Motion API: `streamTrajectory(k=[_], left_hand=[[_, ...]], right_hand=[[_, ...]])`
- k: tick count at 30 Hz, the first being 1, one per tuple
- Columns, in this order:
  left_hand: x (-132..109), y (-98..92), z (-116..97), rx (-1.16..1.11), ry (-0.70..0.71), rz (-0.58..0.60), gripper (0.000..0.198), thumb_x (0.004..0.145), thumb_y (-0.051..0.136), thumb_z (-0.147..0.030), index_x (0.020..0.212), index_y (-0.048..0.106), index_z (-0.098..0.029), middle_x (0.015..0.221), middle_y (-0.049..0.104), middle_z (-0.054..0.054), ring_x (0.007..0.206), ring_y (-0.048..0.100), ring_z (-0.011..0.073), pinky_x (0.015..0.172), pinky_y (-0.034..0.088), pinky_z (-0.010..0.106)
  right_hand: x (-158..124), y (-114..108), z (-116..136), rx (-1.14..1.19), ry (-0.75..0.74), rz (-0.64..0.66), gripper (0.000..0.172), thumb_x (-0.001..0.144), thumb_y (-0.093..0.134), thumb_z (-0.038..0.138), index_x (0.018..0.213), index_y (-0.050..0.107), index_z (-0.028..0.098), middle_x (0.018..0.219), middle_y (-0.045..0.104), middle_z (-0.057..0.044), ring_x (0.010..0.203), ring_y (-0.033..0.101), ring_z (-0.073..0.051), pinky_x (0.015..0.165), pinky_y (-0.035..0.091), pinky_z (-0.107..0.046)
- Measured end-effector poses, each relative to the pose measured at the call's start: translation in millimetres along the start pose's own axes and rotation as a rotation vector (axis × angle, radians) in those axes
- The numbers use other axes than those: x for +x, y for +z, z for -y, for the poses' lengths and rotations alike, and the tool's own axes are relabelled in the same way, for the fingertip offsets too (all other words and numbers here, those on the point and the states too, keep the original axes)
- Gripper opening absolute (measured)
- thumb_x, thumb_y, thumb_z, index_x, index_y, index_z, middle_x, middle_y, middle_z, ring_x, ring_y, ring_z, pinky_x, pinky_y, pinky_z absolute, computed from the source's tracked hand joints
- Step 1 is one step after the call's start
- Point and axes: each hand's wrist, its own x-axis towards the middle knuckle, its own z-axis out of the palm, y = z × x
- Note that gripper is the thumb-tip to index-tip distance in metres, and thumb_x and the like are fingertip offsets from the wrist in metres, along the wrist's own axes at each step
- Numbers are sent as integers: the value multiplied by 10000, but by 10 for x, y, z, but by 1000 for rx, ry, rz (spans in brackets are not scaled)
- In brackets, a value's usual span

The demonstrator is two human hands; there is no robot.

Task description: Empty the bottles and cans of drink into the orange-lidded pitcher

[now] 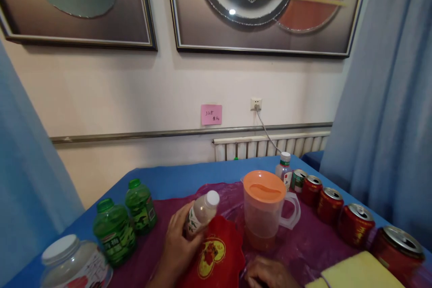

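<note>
My left hand (180,238) is closed around a small clear bottle (199,218) with a white cap and a printed label. The bottle tilts to the right above a red tray (216,256) that bears a yellow heart-shaped print. Low in the view, my right hand (268,272) lies with its fingers curled in, just right of the tray, and nothing shows in it. Beyond that hand stands a clear plastic pitcher (261,216) with an orange lid and some amber liquid at the bottom.
Green bottles (114,231) and a white-capped jar (76,263) line the left side. Several drink cans (356,225), another white-capped bottle (284,170) and a yellow cloth (359,274) are on the right. Purple plastic (305,245) covers part of the blue table (162,177).
</note>
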Motion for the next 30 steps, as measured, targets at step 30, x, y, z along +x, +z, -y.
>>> streamTrajectory(k=[30], left_hand=[[-45,-91,-322,175,633,107,627,765,550,-82,1377,489,-204,1268,655,96,1181,573,269,1047,403,432]], right_hand=[[408,-532,709,-44,278,-236,228,923,607,247,1150,603,219,946,691,-23,802,649,-169,711,492,-269]])
